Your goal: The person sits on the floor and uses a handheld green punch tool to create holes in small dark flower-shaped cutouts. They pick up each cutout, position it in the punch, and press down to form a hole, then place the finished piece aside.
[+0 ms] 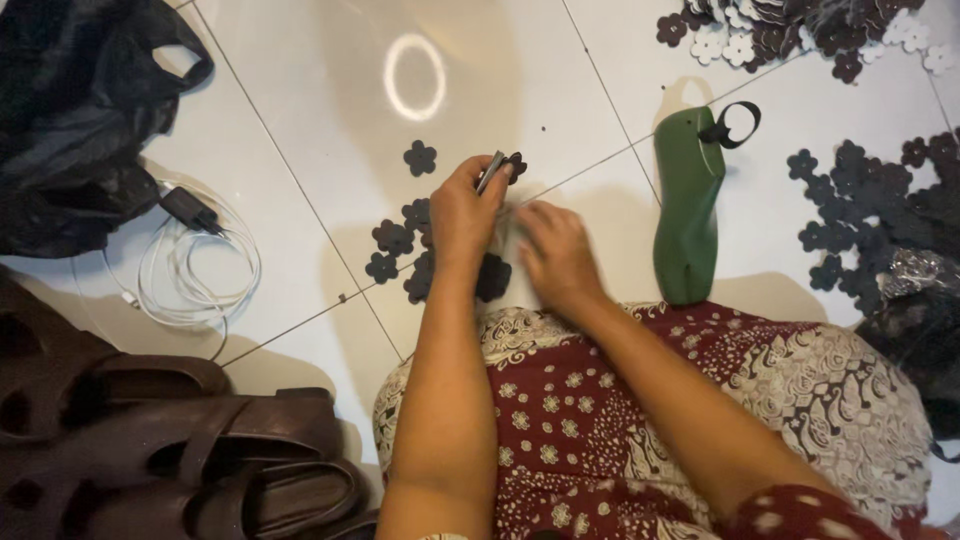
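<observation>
left hand: left hand (463,215) raised over the tiled floor (300,110), fingertips pinched on a thin grey flat tool (491,171) with a dark flower-shaped cutout (515,165) at its tip
right hand: right hand (555,255) just beside the left, palm down, blurred; cannot tell whether it grips anything
small pile: dark flower cutouts (395,245) on the floor under and left of the hands, one lone piece (420,157) further up
green form: green shoe-shaped form (687,205) standing right of the hands, black loop (738,122) at its top, near but apart from right hand
big piles: more dark flowers (870,215) far right, mixed dark and white ones (790,30) top right
lap: red floral patterned cloth (640,400) across the knees
left side: black plastic bag (75,110), white cable with charger (190,255), brown sandals (150,440) at bottom left
</observation>
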A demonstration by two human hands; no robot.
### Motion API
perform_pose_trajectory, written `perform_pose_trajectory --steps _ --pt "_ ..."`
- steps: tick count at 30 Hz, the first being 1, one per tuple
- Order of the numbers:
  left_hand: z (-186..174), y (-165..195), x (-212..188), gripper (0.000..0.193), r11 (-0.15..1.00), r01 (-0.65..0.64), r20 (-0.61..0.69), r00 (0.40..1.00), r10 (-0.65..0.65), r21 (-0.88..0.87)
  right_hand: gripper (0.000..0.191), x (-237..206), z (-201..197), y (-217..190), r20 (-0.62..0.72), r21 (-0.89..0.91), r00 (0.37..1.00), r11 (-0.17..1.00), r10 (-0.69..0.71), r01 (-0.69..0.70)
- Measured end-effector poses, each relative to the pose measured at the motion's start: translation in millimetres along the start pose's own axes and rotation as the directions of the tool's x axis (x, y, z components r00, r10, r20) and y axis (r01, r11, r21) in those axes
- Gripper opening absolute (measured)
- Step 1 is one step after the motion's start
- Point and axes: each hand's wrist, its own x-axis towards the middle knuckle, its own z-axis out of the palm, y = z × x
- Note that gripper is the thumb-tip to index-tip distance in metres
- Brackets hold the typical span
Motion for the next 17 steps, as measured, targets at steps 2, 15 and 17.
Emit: perform_pose_trajectory --steps 2,15,17 --pt "1.0 0.0 -2.8 0.027 1.0 0.018 0.06 0.998 -0.017 -0.017 0.043 -22.8 -36.9 22.2 0.104 -0.074 0.992 0.995 0.069 -0.062" --pt "35.4 -15.6 -26.8 0.025 0.965 -0.165 0.363 0.928 0.082 0.202 0.055 -71.4 -104.8 52.0 0.347 -0.316 0.934 0.948 0.082 0.034" --pt "39.6 -27.3 -28.1 0.03 0.924 -0.248 0.411 0.904 0.113 0.292 0.057 -68.4 -109.0 48.3 0.373 -0.314 0.925 0.948 0.074 0.051"
